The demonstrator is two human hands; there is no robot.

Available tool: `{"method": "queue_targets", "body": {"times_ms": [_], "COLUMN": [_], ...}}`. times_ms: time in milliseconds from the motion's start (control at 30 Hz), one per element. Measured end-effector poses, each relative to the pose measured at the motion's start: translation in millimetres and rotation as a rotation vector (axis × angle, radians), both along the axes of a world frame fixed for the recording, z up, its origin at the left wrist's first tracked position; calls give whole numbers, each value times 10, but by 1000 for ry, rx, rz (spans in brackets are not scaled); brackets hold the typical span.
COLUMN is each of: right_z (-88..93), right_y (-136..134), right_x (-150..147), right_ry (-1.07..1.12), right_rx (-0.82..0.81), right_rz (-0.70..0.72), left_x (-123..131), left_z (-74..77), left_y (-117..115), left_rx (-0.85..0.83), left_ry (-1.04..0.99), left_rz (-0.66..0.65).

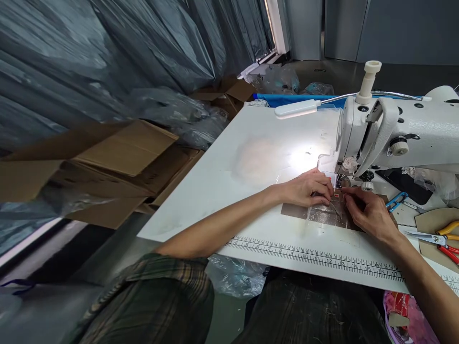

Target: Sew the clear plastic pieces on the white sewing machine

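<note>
A flat brown piece (297, 210) with clear plastic film over part of it lies under the head of a white sewing machine (412, 129). My left hand (311, 188) is curled closed on its left side, close to the needle area. From those fingers a slim pointed tool (335, 209) slants down over the film; its exact kind is hard to make out. My right hand (369, 212) bends over the right side of the piece, its fingertips pinched at the edge near the presser foot (343, 182). A small orange-red mark (336, 195) shows between the hands.
Right of my hand lie blue thread snips (397, 201), orange-handled scissors (435, 237) and a red-handled tool (448, 252). A printed ruler (304, 256) runs along the front edge of the white table (215, 191). A lamp (297, 109) hangs above. An open cardboard box (125, 148) stands left.
</note>
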State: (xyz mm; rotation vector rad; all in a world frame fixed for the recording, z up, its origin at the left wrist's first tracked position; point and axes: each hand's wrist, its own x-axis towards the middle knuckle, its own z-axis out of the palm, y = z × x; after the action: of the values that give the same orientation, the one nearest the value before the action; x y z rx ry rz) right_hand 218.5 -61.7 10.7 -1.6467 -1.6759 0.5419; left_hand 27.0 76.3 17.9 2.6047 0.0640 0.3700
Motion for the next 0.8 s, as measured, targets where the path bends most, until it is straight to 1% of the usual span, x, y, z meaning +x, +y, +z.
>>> {"method": "queue_targets", "body": {"times_ms": [133, 200, 267, 333, 400, 533, 600, 633, 700, 733, 800], "right_z": [26, 50, 84, 119, 149, 196, 225, 239, 256, 256, 231], "right_y": [-25, -18, -5, -2, -16, -51, -35, -18, 26, 47, 75], "right_x": [-78, -130, -170, -189, -189, -190, -213, -231, -272, -293, -329], "right_ry": [-50, -76, -66, -12, 82, 361, 398, 361, 173, 40, -235], "right_rx": [45, 20, -37, -100, -177, -433, -550, -582, -567, -526, -405], "right_rz": [110, 147, 170, 177, 163, 126, 126, 128, 120, 94, -12], "left_x": [-20, -25, -32, -55, -107, -246, -263, -242, -137, -58, 132], "left_z": [101, 148, 181, 207, 238, 342, 401, 423, 440, 430, 376], "left_y": [-31, -50, -67, -76, -66, 21, 91, 130, 217, 265, 364], "left_rx": [99, 138, 120, 47, -67, -336, -385, -364, -249, -171, -16], "left_ry": [42, 78, 103, 130, 148, 163, 198, 224, 282, 310, 319], "left_rz": [5, 18, 10, 2, 25, 170, 231, 249, 259, 251, 224]}}
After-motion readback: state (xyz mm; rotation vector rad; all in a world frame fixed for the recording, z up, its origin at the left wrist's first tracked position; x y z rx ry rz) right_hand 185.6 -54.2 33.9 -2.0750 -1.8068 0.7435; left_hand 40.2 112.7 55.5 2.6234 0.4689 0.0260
